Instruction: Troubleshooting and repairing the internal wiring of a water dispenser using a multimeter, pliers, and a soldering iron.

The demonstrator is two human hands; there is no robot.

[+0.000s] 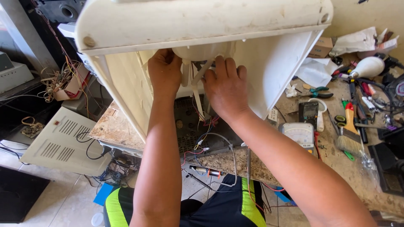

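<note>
A large cream plastic casing point(202, 25) fills the top of the frame, its open underside overhanging the workbench edge point(235, 162). Two hands reach inside: the left hand point(165, 71) curled, the right hand point(225, 86) flat with fingers spread. One multimeter point(299, 134) and one brush point(349, 138) lie at right.

cluttered stone workbench point(362, 176), pale tiled floor point(63, 197)

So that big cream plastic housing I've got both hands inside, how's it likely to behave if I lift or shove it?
The cream housing is probably light for its size, since it looks like a hollow thin-walled shell. It stands tilted on the workbench, so a shove may well tip it. The loose wires under it are floppy and could snag; left hand and right hand steady it inside.
</note>
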